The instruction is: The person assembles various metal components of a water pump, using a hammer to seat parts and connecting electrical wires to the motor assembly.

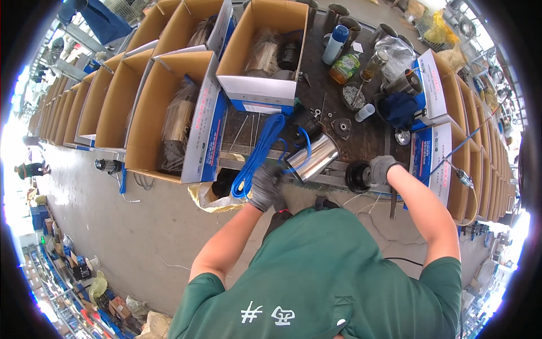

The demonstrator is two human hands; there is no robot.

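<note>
A shiny silver metal cylinder lies aslant at the near edge of a dark workbench, beside bundled bright blue cable. The grey-gloved left hand is against the cable; I can't tell its grip. The grey-gloved right hand is curled round a black round part. Blue and amber bottles clutter the bench beyond; open cardboard boxes crowd the left, clear plastic obscuring some contents.

Left gloved hand: we see grey
Right gloved hand: grey too
Cable coil: we log bright blue
Metal cylinder: we put shiny silver
Round part: we tag black
Open box: we mark brown inside, white-and-blue outside, red print
Shirt: green, white marks
</note>
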